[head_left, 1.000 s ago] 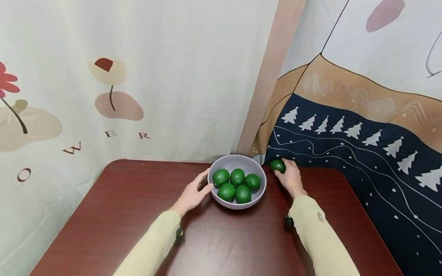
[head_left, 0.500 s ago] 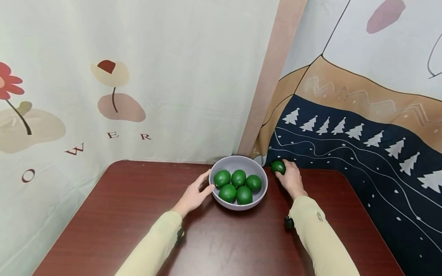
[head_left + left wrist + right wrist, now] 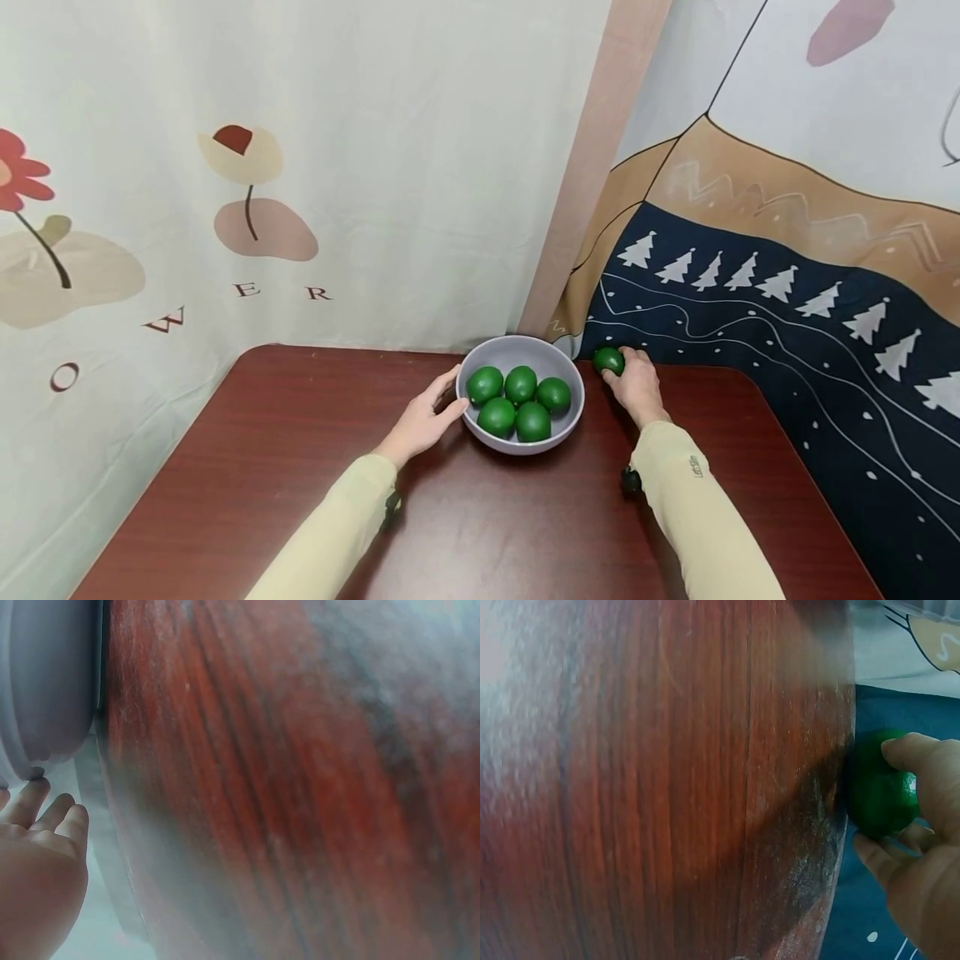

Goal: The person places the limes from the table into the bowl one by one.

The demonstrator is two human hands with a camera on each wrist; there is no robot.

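Against the outer left side of a grey bowl (image 3: 558, 360) rests my left hand (image 3: 420, 423), its thumb and fingers spread along the rim. In the left wrist view, the fingertips touch the bowl's wall (image 3: 56, 682). Several green limes (image 3: 521, 385) lie together inside the bowl. To the right of it, by the table's back edge, my right hand (image 3: 636, 387) grips another lime (image 3: 607, 361). The right wrist view shows this lime (image 3: 881, 787) between the thumb and fingers, its far side partly hidden by the hand.
The bowl and hands are at the back of a dark red wooden table (image 3: 495, 525). A pale printed curtain (image 3: 390, 208) hangs right behind it. A dark blue cloth with white trees (image 3: 720, 308) hangs at the right.
The whole scene shifts slightly in view. Both hands keep their places: left at the bowl, right on the lime.
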